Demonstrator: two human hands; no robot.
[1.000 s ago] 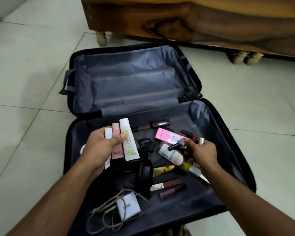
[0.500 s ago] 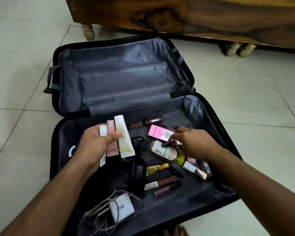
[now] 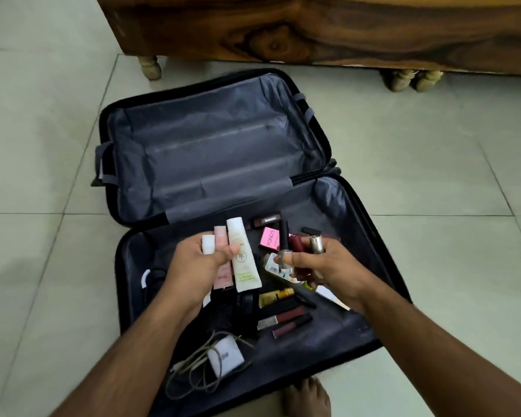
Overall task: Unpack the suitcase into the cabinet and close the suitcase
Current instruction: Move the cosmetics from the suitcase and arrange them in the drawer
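A black suitcase (image 3: 370, 224) lies open on the floor, its grey-lined lid (image 3: 211, 145) flat and bare. My left hand (image 3: 193, 266) grips three tubes (image 3: 241, 260): white, pink and cream. My right hand (image 3: 328, 269) holds several small bottles (image 3: 295, 245) above the lower half: a clear nail polish with a black cap, a dark red one and a metallic one. Still in the case lie a pink Pond's box (image 3: 269, 237), lip glosses (image 3: 289, 320), a yellow tube (image 3: 275, 294), a black headphone (image 3: 247, 302) and a white charger (image 3: 224, 358) with cable.
A wooden cabinet (image 3: 313, 28) on turned legs (image 3: 149, 67) stands just beyond the suitcase. Pale floor tiles (image 3: 433, 176) surround the case. My bare foot (image 3: 307, 398) shows at the near edge.
My right hand has lifted out of the pile with several small bottles now held upright in it. My left hand keeps the three tubes in much the same place.
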